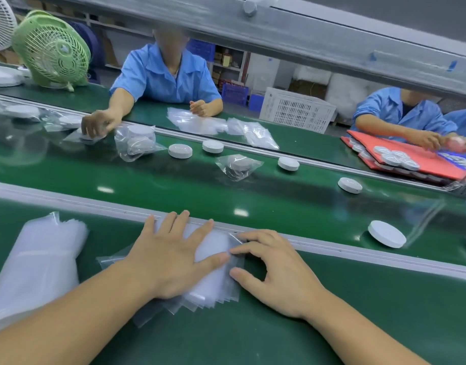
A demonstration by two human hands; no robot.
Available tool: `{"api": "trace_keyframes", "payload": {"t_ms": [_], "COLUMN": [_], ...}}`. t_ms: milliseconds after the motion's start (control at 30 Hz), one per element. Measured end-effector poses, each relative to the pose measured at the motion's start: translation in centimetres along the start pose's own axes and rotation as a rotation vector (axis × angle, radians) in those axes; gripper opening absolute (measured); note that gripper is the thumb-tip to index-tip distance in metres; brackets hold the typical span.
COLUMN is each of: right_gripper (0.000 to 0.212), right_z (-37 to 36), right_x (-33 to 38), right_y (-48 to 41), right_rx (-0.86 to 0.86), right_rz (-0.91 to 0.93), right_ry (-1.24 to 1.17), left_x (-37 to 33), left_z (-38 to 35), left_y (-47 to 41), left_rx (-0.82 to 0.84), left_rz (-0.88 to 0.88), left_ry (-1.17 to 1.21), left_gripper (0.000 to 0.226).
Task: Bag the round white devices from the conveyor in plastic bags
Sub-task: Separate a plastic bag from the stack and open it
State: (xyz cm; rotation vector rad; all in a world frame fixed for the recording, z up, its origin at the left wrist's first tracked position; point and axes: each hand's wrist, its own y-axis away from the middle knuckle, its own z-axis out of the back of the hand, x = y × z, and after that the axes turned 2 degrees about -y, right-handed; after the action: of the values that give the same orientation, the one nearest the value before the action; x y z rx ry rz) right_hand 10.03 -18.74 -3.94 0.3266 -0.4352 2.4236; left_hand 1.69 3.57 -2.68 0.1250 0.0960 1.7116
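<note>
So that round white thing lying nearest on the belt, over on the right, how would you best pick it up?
Probably by its rim, from above. The round white device lies flat on the conveyor, a low disc with a smooth top, so thumb and fingers on opposite sides of the edge suit it. The right hand is the closer one.
</note>
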Motion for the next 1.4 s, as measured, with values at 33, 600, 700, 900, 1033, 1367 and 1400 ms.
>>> {"api": "trace_keyframes", "payload": {"t_ms": [33,600,700,900,1033,1367,1400], "right_gripper": [0.05,0.046,0.043,0.039,0.035,0.039,0.036], "right_z": [0.0,0.0,0.0,0.1,1.8,9.2,9.0], "right_x": [0.0,-0.2,-0.1,-0.3,-3.1,-17.9,-17.3], "right_y": [0.1,0.1,0.2,0.0,-0.4,2.2,2.1], "right_rx": [-0.002,-0.019,-0.015,-0.132,-0.562,-0.227,-0.264], "right_rz": [0.002,0.049,0.067,0.082,-0.165,-0.725,-0.657], "right_ry": [-0.006,-0.048,-0.053,-0.148,-0.046,0.128,0.137], "left_x": [0.1,0.2,0.0,-0.4,-0.7,-0.8,-0.8], "left_z": [0.3,-1.0,-0.4,0.9,0.7,0.5,0.5], "left_y": [0.1,0.8,1.3,1.6,1.0,-0.1,-0.1], "left_rx": [0.018,-0.115,-0.037,0.025,-0.316,-0.379,-0.388], "left_rz": [0.001,-0.148,-0.107,-0.034,-0.223,-0.355,-0.354], "left_ry": [-0.012,0.144,0.103,0.07,0.256,0.257,0.272], "left_gripper": [0.102,0.094,0.112,0.122,0.075,0.028,0.027]}}
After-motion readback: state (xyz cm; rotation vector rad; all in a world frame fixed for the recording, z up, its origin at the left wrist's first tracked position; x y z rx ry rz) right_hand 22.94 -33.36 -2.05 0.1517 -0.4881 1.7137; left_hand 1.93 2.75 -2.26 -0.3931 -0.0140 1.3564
